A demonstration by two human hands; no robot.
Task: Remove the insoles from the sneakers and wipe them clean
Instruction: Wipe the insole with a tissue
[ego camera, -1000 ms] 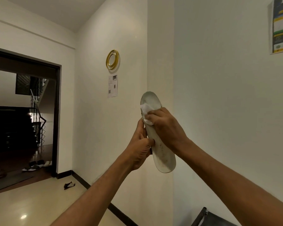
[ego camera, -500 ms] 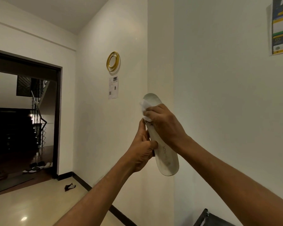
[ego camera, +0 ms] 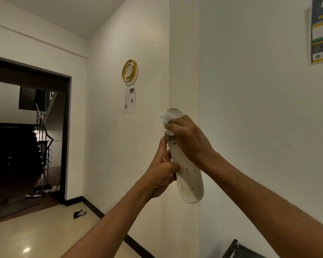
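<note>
A white insole [ego camera: 187, 178] is held upright in front of a wall corner, heel end down, with grey printed letters and dirt marks on its face. My left hand [ego camera: 161, 171] grips its left edge near the middle. My right hand [ego camera: 188, 139] presses a crumpled white wipe [ego camera: 166, 118] against the insole's upper part, near the toe end. The toe tip shows just above the wipe. No sneakers are in view.
A dark doorway [ego camera: 26, 138] at left opens onto a staircase, with sandals [ego camera: 43, 190] on its floor. A small dark object [ego camera: 79, 213] lies on the tiled floor by the baseboard. A dark frame corner [ego camera: 239, 250] shows at bottom right. A poster [ego camera: 322, 30] hangs high right.
My right hand has slid the wipe slightly up toward the insole's toe end. The left hand keeps its grip; the insole has shifted a little.
</note>
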